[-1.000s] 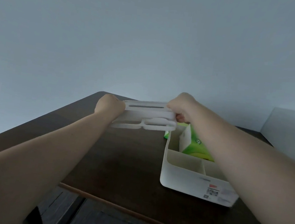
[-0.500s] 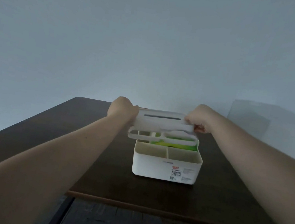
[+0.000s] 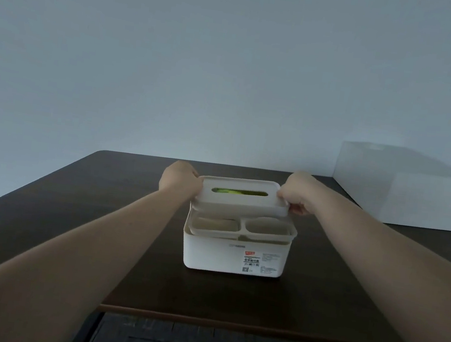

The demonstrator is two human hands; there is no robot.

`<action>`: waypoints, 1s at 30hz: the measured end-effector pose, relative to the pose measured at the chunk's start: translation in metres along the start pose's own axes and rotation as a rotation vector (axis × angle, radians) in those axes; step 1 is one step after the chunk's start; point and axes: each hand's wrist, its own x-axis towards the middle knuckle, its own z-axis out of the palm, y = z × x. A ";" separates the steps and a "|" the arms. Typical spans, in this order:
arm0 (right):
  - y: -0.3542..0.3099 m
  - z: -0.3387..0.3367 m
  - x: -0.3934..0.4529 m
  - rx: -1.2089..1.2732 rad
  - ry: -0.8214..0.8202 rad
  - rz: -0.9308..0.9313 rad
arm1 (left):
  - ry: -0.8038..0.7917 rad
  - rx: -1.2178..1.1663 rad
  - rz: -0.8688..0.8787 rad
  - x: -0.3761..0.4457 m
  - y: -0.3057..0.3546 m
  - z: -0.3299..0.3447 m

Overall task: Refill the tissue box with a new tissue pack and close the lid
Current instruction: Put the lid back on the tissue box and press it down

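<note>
head: lid (image 3: 239, 201) between both hands' grip

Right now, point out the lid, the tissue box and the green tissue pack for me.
lid (image 3: 240, 204): head view, on its flat top in front of the slot.
tissue box (image 3: 208, 254): head view, on its front wall.
green tissue pack (image 3: 237, 192): head view, the part showing through the lid's slot.

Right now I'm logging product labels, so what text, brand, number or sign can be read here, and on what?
Nothing can be read with certainty.
White sticker on the front of the tissue box: red tag, a dark line of characters, barcode; too small and blurred.
Faint embossed mark near the front rim: unreadable.
Fine grey print right of the sticker: too small.
Lid: no text visible.
</note>
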 end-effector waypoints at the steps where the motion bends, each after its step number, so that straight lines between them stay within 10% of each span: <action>1: 0.001 0.001 0.000 0.023 0.002 0.001 | -0.001 -0.003 -0.001 0.000 0.000 0.000; 30: 0.007 0.021 -0.002 -0.281 0.176 -0.139 | -0.044 -0.033 -0.040 0.014 -0.006 0.016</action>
